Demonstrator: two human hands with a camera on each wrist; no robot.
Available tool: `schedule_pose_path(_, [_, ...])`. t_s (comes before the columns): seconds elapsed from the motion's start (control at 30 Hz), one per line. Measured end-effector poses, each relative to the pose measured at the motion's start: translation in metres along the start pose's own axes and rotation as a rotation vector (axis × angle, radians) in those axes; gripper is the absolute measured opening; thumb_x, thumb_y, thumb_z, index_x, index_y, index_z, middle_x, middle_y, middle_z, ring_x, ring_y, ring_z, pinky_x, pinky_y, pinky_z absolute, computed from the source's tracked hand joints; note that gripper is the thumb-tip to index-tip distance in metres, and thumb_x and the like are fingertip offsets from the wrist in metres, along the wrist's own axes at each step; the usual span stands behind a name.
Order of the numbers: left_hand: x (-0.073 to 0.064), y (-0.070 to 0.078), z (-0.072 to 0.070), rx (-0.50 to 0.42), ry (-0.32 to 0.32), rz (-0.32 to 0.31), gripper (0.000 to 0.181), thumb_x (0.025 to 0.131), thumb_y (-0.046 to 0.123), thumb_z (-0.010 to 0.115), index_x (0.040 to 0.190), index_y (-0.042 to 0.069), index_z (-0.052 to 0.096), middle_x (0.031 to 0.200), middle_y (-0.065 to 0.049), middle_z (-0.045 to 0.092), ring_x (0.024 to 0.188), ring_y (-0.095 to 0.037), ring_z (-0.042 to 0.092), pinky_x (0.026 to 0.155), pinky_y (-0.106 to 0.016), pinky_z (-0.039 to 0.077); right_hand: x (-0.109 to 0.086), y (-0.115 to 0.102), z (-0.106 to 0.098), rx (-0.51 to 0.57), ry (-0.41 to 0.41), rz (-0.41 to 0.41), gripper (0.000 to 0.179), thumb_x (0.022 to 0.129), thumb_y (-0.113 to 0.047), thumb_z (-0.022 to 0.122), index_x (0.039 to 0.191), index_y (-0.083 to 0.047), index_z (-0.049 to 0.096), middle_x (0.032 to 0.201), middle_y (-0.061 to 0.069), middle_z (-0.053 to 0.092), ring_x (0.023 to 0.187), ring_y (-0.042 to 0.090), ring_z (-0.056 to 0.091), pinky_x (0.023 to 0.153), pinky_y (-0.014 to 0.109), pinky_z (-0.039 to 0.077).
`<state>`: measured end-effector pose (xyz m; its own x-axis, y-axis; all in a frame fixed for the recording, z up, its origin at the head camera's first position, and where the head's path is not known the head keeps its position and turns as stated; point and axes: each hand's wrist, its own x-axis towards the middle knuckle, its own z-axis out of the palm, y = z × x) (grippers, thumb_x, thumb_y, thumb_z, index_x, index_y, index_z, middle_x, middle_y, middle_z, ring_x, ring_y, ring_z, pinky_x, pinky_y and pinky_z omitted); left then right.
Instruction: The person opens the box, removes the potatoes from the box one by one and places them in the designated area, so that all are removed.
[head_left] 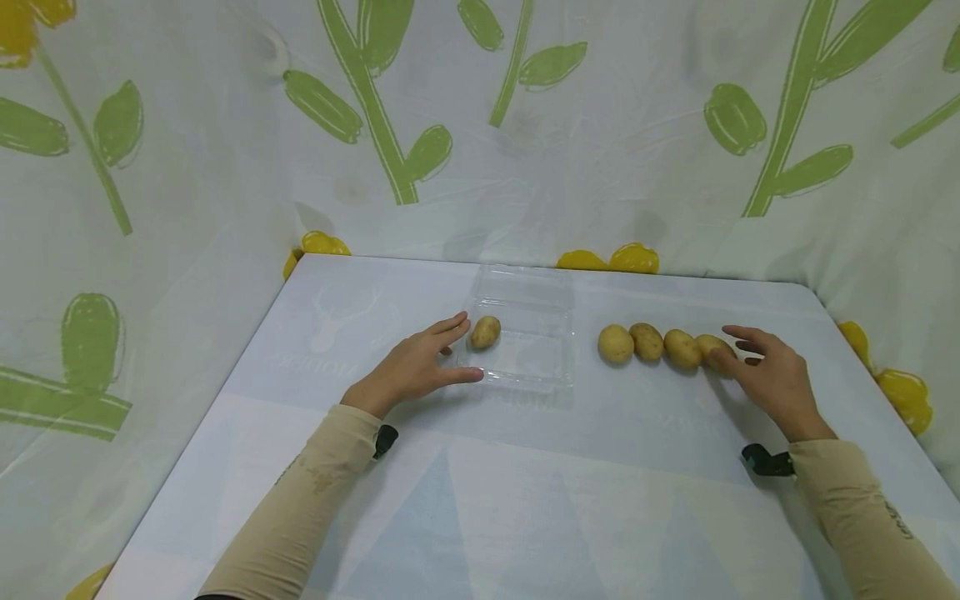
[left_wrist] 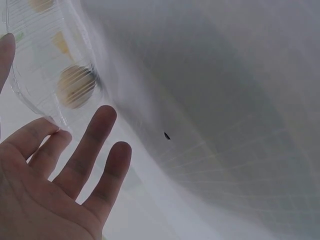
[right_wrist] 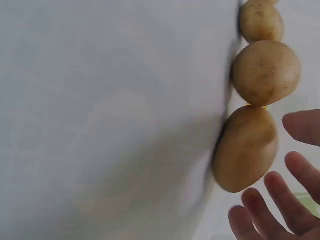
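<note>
A clear plastic container [head_left: 534, 354], its lid folded back, lies toward the back of the table with one potato [head_left: 486, 332] in its left end. My left hand [head_left: 416, 363] is at that end, thumb and fingers spread; in the left wrist view some fingertips [left_wrist: 64, 136] meet the container's edge. To the right, several potatoes lie in a touching row, the leftmost potato [head_left: 615, 344] being round. Beside the row's right end, my right hand [head_left: 776, 379] has its fingers spread around the last potato [right_wrist: 245, 149]. The right wrist view shows a gap between those fingers and that potato.
The white table [head_left: 480, 517] carries a faint printed pattern of triangles. Behind it and at its sides hangs a pale cloth [head_left: 637, 125] with green leaves and yellow flowers. A dark wrist camera [head_left: 767, 461] is strapped by the right sleeve.
</note>
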<state>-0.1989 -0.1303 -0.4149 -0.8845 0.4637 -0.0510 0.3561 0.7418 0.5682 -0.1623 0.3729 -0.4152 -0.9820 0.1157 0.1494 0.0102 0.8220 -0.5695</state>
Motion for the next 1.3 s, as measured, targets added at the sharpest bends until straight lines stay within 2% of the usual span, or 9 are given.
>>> schedule_pose_path(0.23, [0.000,-0.002,0.000,-0.004,0.002,0.009,0.100,0.084,0.072,0.067,0.161,0.019,0.031,0.167,0.011,0.021,0.126,-0.017,0.058,0.116,-0.047,0.034,0.000,-0.013,-0.005,0.022,0.094,-0.035,0.052,0.099,-0.032,0.068,0.140,-0.003,0.058,0.144,0.029,0.050,0.122,0.055,0.051,0.092,0.064,0.045])
schedule_pose_path(0.37, [0.000,-0.001,0.001,-0.006,0.005,0.018,0.097,0.085,0.068,0.069,0.160,0.019,0.031,0.167,0.010,0.021,0.128,-0.017,0.057,0.116,-0.047,0.034,0.000,-0.023,-0.004,0.039,0.143,-0.060,0.049,0.098,-0.028,0.069,0.141,-0.006,0.059,0.144,0.024,0.052,0.124,0.049,0.051,0.099,0.060,0.044])
schedule_pose_path(0.4, [0.000,-0.001,0.001,-0.007,0.005,0.017,0.097,0.085,0.067,0.069,0.160,0.019,0.032,0.167,0.010,0.021,0.130,-0.018,0.055,0.116,-0.048,0.034,-0.001,-0.026,-0.003,0.044,0.153,-0.071,0.049,0.098,-0.027,0.069,0.141,-0.006,0.059,0.144,0.023,0.053,0.126,0.047,0.051,0.102,0.058,0.043])
schedule_pose_path(0.5, [0.000,-0.001,0.001,-0.007,0.001,0.015,0.097,0.085,0.068,0.069,0.160,0.018,0.032,0.167,0.009,0.021,0.136,-0.020,0.050,0.117,-0.048,0.033,-0.003,-0.034,0.000,0.071,0.176,-0.105,0.047,0.097,-0.024,0.070,0.140,-0.008,0.060,0.142,0.018,0.056,0.130,0.038,0.050,0.107,0.037,0.043])
schedule_pose_path(0.57, [0.000,-0.002,0.001,-0.007,-0.001,0.012,0.098,0.085,0.069,0.068,0.160,0.018,0.032,0.167,0.009,0.021,0.139,-0.021,0.047,0.117,-0.048,0.033,-0.004,-0.040,0.003,0.092,0.187,-0.135,0.046,0.096,-0.022,0.072,0.139,-0.009,0.061,0.140,0.015,0.057,0.131,0.033,0.049,0.104,0.022,0.039])
schedule_pose_path(0.67, [0.000,-0.002,0.001,-0.005,0.001,0.014,0.100,0.084,0.071,0.067,0.160,0.017,0.033,0.167,0.010,0.021,0.140,-0.021,0.047,0.117,-0.048,0.033,-0.004,-0.048,0.008,0.113,0.205,-0.184,0.045,0.094,-0.018,0.074,0.137,-0.010,0.063,0.139,0.013,0.058,0.130,0.029,0.050,0.097,0.012,0.035])
schedule_pose_path(1.03, [-0.001,-0.001,0.000,-0.007,0.003,0.011,0.100,0.084,0.072,0.067,0.160,0.018,0.033,0.166,0.010,0.021,0.145,-0.020,0.039,0.117,-0.047,0.032,-0.005,-0.087,0.025,0.200,0.197,-0.366,0.048,0.089,-0.003,0.078,0.134,-0.008,0.064,0.135,0.008,0.062,0.124,0.024,0.054,0.099,0.012,0.038])
schedule_pose_path(1.17, [-0.001,0.000,0.000,-0.018,-0.001,0.009,0.099,0.083,0.072,0.067,0.160,0.020,0.032,0.166,0.012,0.020,0.138,-0.019,0.048,0.117,-0.047,0.033,-0.005,-0.098,0.033,0.202,0.212,-0.432,0.050,0.085,0.003,0.080,0.132,-0.005,0.064,0.132,0.008,0.063,0.120,0.024,0.056,0.098,0.011,0.040])
schedule_pose_path(1.3, [-0.002,-0.001,-0.001,-0.023,-0.001,0.011,0.099,0.083,0.071,0.068,0.160,0.020,0.032,0.167,0.012,0.020,0.128,-0.017,0.057,0.117,-0.046,0.033,-0.005,-0.107,0.039,0.226,0.207,-0.462,0.049,0.086,0.003,0.078,0.132,-0.004,0.064,0.131,0.008,0.065,0.116,0.025,0.059,0.098,0.012,0.043])
